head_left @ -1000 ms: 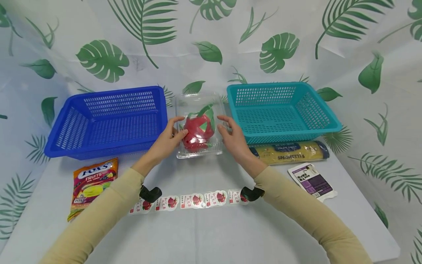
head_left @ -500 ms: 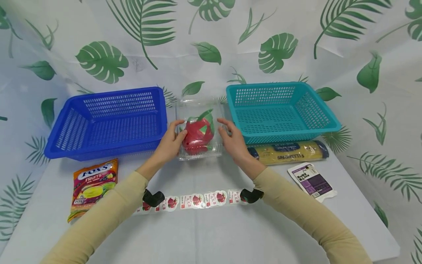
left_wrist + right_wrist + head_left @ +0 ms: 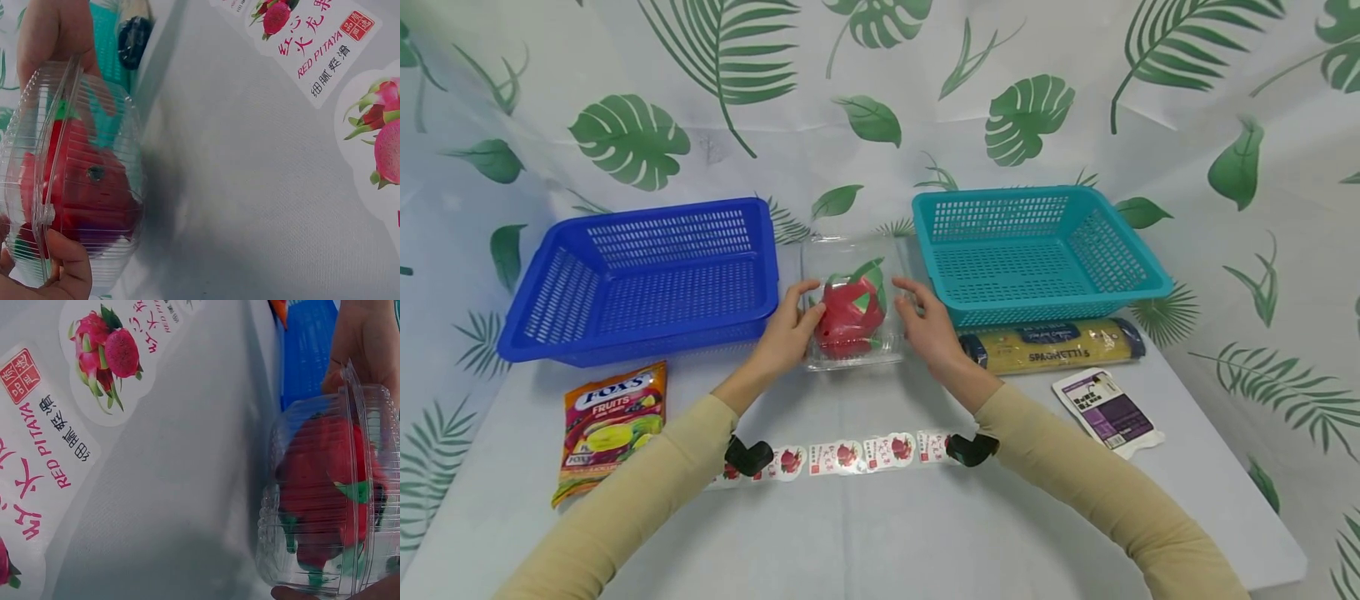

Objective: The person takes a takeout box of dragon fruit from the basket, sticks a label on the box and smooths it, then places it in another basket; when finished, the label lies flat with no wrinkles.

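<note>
A clear plastic clamshell box [image 3: 853,250] sits between the two hands, with a red dragon fruit [image 3: 848,317] with green tips inside. The left hand [image 3: 784,333] holds its left side, thumb over the near part and fingers along the edge. On the opposite side, the right hand [image 3: 931,329] grips the box with curled fingers. In the left wrist view the lid and base meet at a seam [image 3: 53,144], where the left thumb [image 3: 69,256] presses. The right wrist view shows the fruit [image 3: 322,481] through the ribbed wall.
A blue basket [image 3: 647,333] stands left and a teal basket [image 3: 1052,308] right. Before the teal one lie a spaghetti pack [image 3: 1060,346] and a purple-and-white packet [image 3: 1105,408]. A candy bag [image 3: 613,417] lies left; a strip of pitaya stickers [image 3: 835,458] lies nearer the person.
The box has come slightly toward the person, with both hands moving along with it. The baskets, packets and sticker strip have stayed in place.
</note>
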Demonstrator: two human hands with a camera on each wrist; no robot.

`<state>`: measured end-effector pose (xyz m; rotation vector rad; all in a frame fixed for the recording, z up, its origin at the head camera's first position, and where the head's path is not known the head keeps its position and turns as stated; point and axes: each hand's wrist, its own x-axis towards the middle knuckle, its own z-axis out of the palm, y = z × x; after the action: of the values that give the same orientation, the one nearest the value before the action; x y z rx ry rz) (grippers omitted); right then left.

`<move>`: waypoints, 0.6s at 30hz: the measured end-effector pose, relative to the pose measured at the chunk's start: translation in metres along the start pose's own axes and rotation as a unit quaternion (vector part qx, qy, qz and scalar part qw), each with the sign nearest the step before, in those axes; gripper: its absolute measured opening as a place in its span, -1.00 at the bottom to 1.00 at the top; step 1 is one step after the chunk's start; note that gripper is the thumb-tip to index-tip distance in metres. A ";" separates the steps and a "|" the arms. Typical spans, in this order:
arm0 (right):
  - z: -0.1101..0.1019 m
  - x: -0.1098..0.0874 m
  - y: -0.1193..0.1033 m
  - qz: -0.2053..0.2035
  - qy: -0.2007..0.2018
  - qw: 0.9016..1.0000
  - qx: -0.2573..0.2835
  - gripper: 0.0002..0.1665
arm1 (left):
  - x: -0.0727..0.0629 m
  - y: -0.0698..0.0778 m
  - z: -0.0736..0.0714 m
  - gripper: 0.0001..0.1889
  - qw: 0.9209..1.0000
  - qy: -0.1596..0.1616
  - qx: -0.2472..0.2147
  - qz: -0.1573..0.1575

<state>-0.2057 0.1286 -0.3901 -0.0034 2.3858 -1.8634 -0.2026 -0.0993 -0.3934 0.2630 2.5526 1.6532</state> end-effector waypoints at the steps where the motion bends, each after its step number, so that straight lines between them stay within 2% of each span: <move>1: 0.000 0.000 0.000 0.000 0.000 1.000 0.000 -0.53 | 0.000 -0.001 0.000 -0.53 1.000 0.000 -0.001 0.001; 9: 0.000 0.001 -0.001 0.000 -0.023 1.000 -0.005 -0.49 | 0.001 -0.006 0.001 -0.53 1.000 -0.002 -0.008 -0.013; 18: -0.001 0.007 0.007 0.003 -0.055 0.998 -0.044 -0.45 | 0.002 -0.009 -0.001 -0.52 0.999 -0.010 -0.020 -0.028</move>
<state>-0.2124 0.1306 -0.3975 -0.1047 2.3878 -1.7071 -0.2057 -0.1034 -0.4015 0.2018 2.4870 1.6704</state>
